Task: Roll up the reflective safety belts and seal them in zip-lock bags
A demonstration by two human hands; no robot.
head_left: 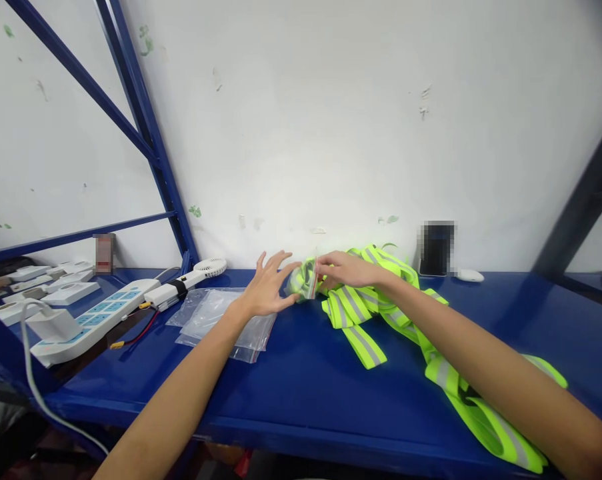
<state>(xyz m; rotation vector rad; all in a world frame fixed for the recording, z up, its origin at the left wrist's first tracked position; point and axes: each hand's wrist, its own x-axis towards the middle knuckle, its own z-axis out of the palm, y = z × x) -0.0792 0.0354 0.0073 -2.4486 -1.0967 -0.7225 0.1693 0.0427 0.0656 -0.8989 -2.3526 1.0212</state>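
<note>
Small bag: A clear bag [301, 283] was placed between the fingertips of both hands, with its red-lined edge turned toward the right fingers. Whether it was lifted or rested on the table could not be told.
Bag's filling: A bunched yellow-green band [308, 272] was seen through the plastic, between the left fingertips and the right.
Right hand: The red-lined edge was grasped at the fingertips of the right hand [351, 269], whose fingers were bent inward.
Left hand: The fingers of the left hand [265, 288] were spread wide, and the bag was flanked by its forefinger and thumb. Whether it was gripped there could not be told.
Loose strap: A long yellow-green strap [353, 307] with a grey stripe was heaped under and beside the right fingers, and its far loops were trailed beneath the right forearm toward the table's front edge.
Flat bags: Several clear bags [221, 320] were laid overlapping to the left of the left fingers, partly covered by that wrist.
Fan: A small white fan [211, 268] was set beyond those bags, to the left of the left fingertips.
Power strip: A white power strip [101, 317] was placed farther left of the left fingers, with a white plug [55, 325] seated near its end.
Dark device: A blurred dark object [437, 250] was propped against the wall [331, 133], to the right of the right fingers.
Table: Everything near the fingers was supported by a blue table [301, 393].
</note>
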